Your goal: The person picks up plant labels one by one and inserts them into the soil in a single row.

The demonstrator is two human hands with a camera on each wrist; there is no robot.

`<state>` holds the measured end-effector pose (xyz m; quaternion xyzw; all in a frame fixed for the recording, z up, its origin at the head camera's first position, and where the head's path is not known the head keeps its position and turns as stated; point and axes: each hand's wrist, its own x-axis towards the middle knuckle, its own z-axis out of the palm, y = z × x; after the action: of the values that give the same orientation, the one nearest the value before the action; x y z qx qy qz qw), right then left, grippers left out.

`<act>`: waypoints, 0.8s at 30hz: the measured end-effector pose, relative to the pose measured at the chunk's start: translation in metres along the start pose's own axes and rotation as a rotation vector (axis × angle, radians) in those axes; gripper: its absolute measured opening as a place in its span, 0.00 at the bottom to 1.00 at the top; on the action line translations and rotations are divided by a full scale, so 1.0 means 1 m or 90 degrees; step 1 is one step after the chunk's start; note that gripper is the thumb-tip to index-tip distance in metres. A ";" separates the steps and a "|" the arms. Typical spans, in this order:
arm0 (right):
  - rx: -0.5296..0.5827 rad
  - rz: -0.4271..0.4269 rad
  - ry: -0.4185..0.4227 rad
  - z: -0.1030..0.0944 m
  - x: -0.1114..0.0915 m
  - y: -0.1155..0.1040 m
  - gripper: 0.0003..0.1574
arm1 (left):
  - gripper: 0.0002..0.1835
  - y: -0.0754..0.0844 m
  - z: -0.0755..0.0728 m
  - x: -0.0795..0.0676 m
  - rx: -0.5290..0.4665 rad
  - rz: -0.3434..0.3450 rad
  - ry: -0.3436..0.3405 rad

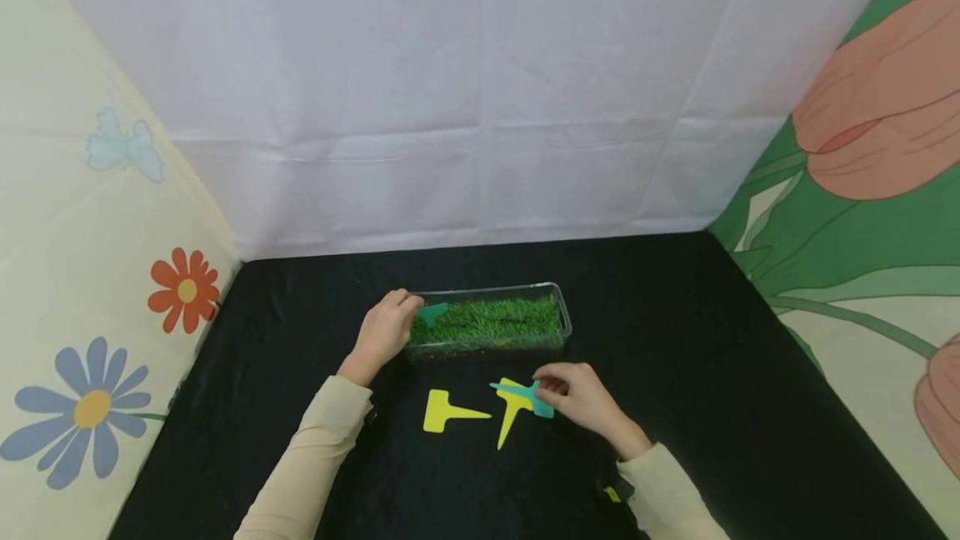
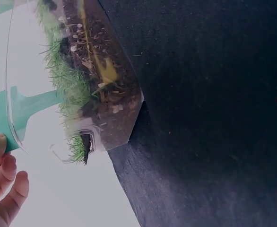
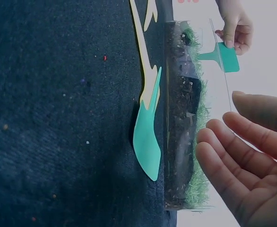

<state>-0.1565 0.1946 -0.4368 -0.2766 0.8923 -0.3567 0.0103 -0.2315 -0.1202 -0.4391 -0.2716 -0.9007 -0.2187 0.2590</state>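
Note:
My left hand (image 1: 386, 327) pinches the broad head of a green T-shaped plant label (image 2: 37, 106) between thumb and fingers. The label's pointed stem meets the grass (image 1: 487, 319) near the left end of a clear plastic planter (image 1: 567, 327). Above the black cloth, my right hand (image 1: 581, 398) hovers with loosely bent fingers spread apart and nothing between them. Just beneath it lies a second green plant label (image 3: 147, 142), partly across a yellow label (image 1: 512, 419). Another yellow label (image 1: 442, 412) lies flat to the left, its stem pointing right.
Dark soil (image 2: 112, 106) shows through the planter's clear wall. The black cloth (image 1: 675, 340) covers the table. A white cloth backdrop (image 1: 480, 107) hangs behind, with flower-printed panels at the left (image 1: 90, 273) and right (image 1: 862, 273).

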 end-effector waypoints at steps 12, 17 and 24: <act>-0.001 -0.003 -0.003 0.000 0.002 0.000 0.09 | 0.07 -0.001 -0.001 0.001 0.003 0.013 0.015; -0.003 -0.001 -0.003 0.000 0.004 0.000 0.09 | 0.07 -0.003 0.000 0.001 0.008 0.014 0.017; -0.012 0.007 -0.008 0.001 0.004 0.001 0.09 | 0.08 -0.003 0.002 0.001 0.009 0.008 0.011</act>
<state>-0.1607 0.1923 -0.4379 -0.2739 0.8971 -0.3463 0.0149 -0.2340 -0.1210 -0.4408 -0.2737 -0.8983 -0.2126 0.2700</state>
